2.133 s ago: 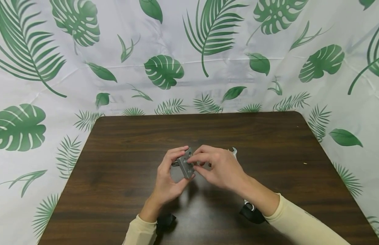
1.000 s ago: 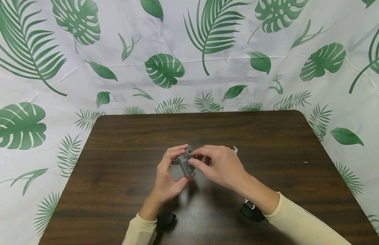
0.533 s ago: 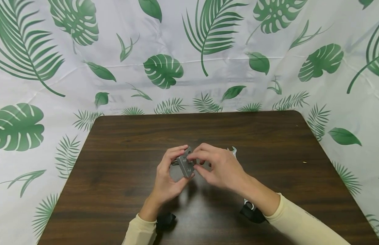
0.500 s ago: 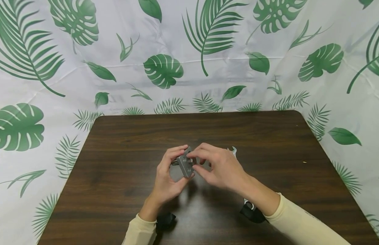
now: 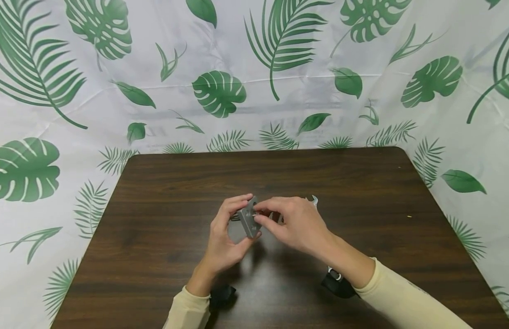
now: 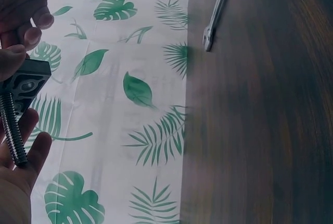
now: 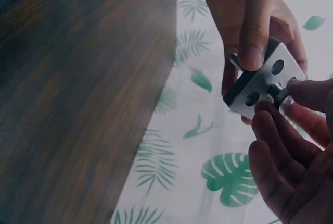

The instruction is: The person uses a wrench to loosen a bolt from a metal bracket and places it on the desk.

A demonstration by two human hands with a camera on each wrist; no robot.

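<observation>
In the head view my left hand (image 5: 225, 237) grips a grey metal block (image 5: 249, 221) by its edges, above the table and tilted. Several round holes show on the block's face in the right wrist view. There, the thumb and fingers of my right hand (image 7: 296, 156) pinch the round head of a bolt (image 7: 278, 92) standing out from that face. The left wrist view shows a long threaded shank (image 6: 13, 130) protruding from the block's other side, beside the left fingers. In the head view my right hand (image 5: 299, 224) partly covers the bolt head.
A wrench (image 5: 314, 200) lies on the dark wooden table (image 5: 176, 183), mostly hidden behind the right hand and forearm. Small black objects sit by the left wrist (image 5: 223, 296) and the right forearm (image 5: 336, 285). A leaf-printed cloth (image 5: 168, 105) hangs behind the table.
My right thumb and index finger shift back and forth at the bolt head, spread half a second ago and closer together now. My left hand and the block stay nearly in place.
</observation>
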